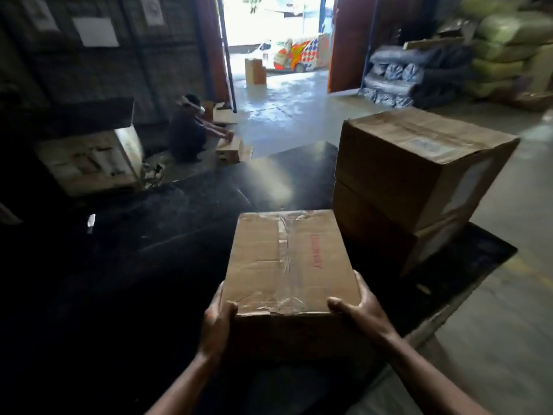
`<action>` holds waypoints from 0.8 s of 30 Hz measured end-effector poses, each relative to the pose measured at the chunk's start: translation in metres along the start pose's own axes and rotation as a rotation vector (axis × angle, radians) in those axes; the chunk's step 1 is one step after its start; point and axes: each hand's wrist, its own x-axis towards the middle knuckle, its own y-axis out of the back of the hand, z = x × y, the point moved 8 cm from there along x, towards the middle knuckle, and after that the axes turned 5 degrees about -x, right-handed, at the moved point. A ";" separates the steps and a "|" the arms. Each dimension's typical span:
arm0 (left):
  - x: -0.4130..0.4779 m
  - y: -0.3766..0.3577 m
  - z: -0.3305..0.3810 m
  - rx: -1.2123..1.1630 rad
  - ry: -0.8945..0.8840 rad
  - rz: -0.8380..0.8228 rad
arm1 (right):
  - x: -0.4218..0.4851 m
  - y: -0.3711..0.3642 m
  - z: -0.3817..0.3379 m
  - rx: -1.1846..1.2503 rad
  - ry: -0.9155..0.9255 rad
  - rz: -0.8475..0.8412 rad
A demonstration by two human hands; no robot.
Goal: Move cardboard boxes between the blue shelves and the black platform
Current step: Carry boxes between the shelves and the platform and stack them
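We clamp the taped cardboard box (287,259) w/ left hand (217,322), right hand (359,310) at near corners only; far end may dip, clip stacked boxes (413,175).

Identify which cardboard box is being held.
The taped box with red lettering, gripped by the left hand and right hand; the two stacked boxes sit untouched.

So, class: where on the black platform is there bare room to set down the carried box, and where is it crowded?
Bare black platform lies left of the two stacked boxes and beyond the carried box, toward the crouching person. The right side is crowded: the stack fills it, leaving a narrow gap beside the carried box.
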 end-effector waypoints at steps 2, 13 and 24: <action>0.007 -0.007 -0.010 0.031 0.030 0.003 | 0.022 0.002 0.012 -0.013 0.009 -0.057; 0.059 -0.013 -0.013 0.180 0.027 0.119 | 0.117 -0.003 -0.001 -0.121 0.147 -0.204; -0.019 -0.051 -0.021 0.791 -0.015 -0.170 | 0.161 0.046 -0.016 -0.510 0.265 -0.194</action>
